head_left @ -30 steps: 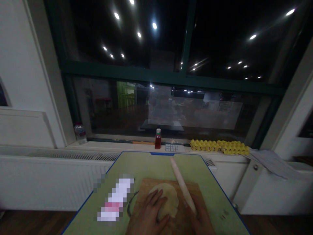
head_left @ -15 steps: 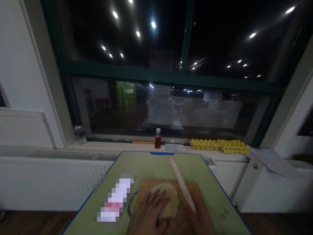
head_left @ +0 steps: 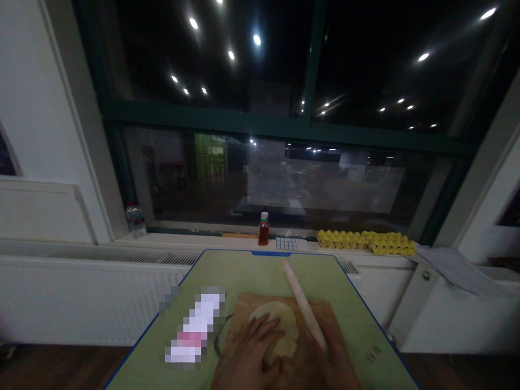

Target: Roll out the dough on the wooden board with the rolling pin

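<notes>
A flat round of pale dough point(head_left: 285, 330) lies on a wooden board point(head_left: 244, 306). My left hand point(head_left: 254, 349) rests on the dough's left side with its fingers spread. At the board's right side, my right hand point(head_left: 331, 352) is wrapped round the near end of a rolling pin point(head_left: 303, 303). The pin slants away from me to the upper left, beside the dough, and its far end reaches past the board's back edge.
The board lies on a green table point(head_left: 239, 271) with a blue rim. A pixelated pale object point(head_left: 197, 327) is at the left. On the windowsill stand a red bottle point(head_left: 264, 230), yellow egg trays point(head_left: 365, 241) and a clear bottle point(head_left: 136, 220).
The whole view has shifted very slightly. My left hand has moved a little over the dough; my right hand still holds the rolling pin in nearly the same place.
</notes>
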`<control>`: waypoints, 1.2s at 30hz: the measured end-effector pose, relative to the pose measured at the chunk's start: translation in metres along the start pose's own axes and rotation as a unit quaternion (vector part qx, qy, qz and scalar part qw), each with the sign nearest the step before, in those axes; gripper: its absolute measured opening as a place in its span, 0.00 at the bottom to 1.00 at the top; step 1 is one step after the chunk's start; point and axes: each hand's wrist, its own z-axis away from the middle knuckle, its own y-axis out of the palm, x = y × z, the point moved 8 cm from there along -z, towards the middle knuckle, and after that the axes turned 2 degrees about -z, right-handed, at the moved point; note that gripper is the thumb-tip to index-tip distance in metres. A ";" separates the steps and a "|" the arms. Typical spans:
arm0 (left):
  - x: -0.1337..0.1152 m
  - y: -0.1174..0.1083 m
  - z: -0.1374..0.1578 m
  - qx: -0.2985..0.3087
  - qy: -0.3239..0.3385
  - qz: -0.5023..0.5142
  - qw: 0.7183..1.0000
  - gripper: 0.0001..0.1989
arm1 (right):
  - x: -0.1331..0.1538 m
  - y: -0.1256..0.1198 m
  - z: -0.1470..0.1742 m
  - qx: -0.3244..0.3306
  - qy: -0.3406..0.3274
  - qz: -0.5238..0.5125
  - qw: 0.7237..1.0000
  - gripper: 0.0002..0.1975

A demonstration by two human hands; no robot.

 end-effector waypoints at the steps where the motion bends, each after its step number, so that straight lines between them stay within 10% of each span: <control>1: 0.001 0.001 0.000 -0.005 -0.001 0.001 1.000 0.25 | -0.001 0.000 0.000 0.001 0.005 0.003 1.000 0.24; 36: 0.013 0.006 -0.003 0.020 -0.061 -0.034 0.997 0.36 | -0.007 0.002 0.000 0.030 0.020 0.040 0.999 0.29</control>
